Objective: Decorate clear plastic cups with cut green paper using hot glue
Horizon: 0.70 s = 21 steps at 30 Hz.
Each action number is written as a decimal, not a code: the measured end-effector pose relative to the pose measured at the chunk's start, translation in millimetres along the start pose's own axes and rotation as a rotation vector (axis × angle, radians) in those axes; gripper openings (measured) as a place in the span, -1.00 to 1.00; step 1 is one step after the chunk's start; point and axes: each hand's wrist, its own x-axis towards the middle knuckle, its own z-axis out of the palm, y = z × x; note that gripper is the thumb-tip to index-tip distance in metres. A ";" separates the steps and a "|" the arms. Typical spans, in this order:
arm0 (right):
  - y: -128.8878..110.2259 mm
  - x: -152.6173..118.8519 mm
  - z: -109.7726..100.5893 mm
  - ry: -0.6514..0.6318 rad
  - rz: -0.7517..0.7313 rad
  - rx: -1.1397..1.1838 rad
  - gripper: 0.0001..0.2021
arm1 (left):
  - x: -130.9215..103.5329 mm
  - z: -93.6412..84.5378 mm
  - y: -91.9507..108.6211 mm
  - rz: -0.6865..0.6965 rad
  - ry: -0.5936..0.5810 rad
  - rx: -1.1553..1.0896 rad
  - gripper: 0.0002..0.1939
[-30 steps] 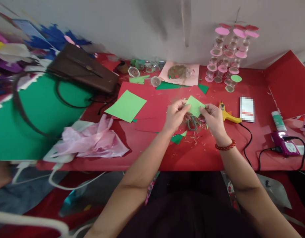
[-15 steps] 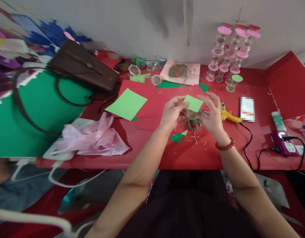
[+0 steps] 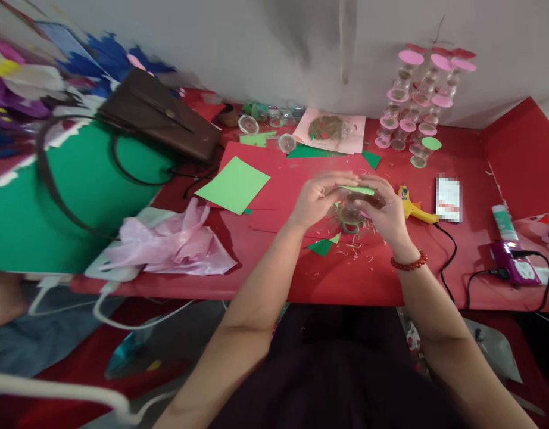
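A small light green paper piece (image 3: pixel 357 190) is held nearly edge-on above the table between my two hands. My left hand (image 3: pixel 319 199) pinches its left side, thumb below and fingers over the top. My right hand (image 3: pixel 382 205) curls at its right side, fingertips on the far edge and thumb bent lower. Just under the paper is a clear, rounded plastic piece (image 3: pixel 348 211), partly hidden by the hands; whether a thumb touches it I cannot tell. Below that shows the green-grey handle of scissors (image 3: pixel 350 228), among paper shreds and green scraps (image 3: pixel 320 247).
To the left lie a light green sheet (image 3: pixel 234 185), red paper (image 3: pixel 265 220), a pink plastic bag (image 3: pixel 176 241) and a brown handbag (image 3: pixel 161 116). On the right are a yellow glue gun (image 3: pixel 417 211) with a cord, a glue stick (image 3: pixel 504 223) and pink-and-clear cup strings (image 3: pixel 408 107).
The light green paper has tipped from facing me to nearly edge-on. My right hand's raised fingers have come down onto its far edge. The view has shifted slightly.
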 end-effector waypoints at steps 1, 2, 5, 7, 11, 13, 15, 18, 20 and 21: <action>0.5 0.5 -0.4 -0.002 -0.030 -0.009 -0.71 | 0.1 -0.2 -0.8 0.020 0.006 0.011 -0.82; 0.7 0.9 -0.6 -0.004 -0.052 -0.014 -0.73 | 0.1 0.0 -1.5 0.039 0.021 0.028 -0.83; -0.9 1.4 -0.4 -0.006 -0.093 -0.033 -0.80 | -0.7 2.3 -3.0 0.089 0.094 0.061 -0.84; -3.4 1.2 -0.2 0.010 -0.114 -0.054 -0.81 | -1.5 4.1 -3.1 0.112 0.133 0.040 -0.84; -7.5 0.1 0.3 0.066 -0.148 -0.018 -0.74 | -3.3 5.8 -1.0 0.098 0.170 -0.038 -0.87; -8.5 -0.7 0.5 0.084 -0.149 0.004 -0.75 | -4.2 6.2 0.4 0.072 0.166 -0.088 -0.88; -9.2 -1.6 0.7 0.114 -0.147 0.016 -0.80 | -4.8 7.1 1.5 0.057 0.156 -0.143 -0.88; -9.1 -3.6 0.9 0.219 -0.163 0.024 -0.87 | -4.7 9.6 3.4 0.040 0.145 -0.195 -0.90; -7.9 -5.3 1.6 0.325 -0.158 -0.041 -0.90 | -4.2 11.3 5.5 0.018 0.148 -0.201 -0.92; -7.1 -6.2 2.2 0.372 -0.150 -0.088 -0.91 | -4.0 12.0 6.7 0.004 0.149 -0.201 -0.92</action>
